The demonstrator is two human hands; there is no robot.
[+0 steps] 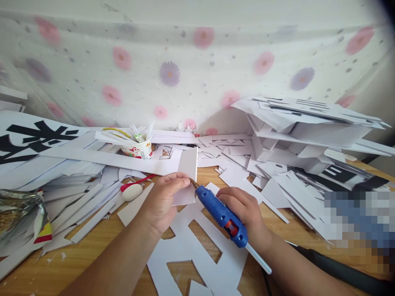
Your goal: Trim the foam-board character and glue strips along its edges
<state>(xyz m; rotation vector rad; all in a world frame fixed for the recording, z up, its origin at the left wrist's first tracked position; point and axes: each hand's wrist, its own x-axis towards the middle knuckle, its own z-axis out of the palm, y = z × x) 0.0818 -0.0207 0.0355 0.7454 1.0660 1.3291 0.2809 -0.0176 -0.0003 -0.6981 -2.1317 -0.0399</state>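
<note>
The left hand (163, 199) pinches a white board piece (189, 162) above the middle of the wooden table (70, 271). The right hand (243, 205) is wrapped round a blue glue gun (220, 213), its tip at the board piece's right edge, beside the left thumb. Beneath lies a white cut-out sheet (185, 248); a printed cup (140, 150) stands far left, and a stacked white structure (308, 133) far right.
</note>
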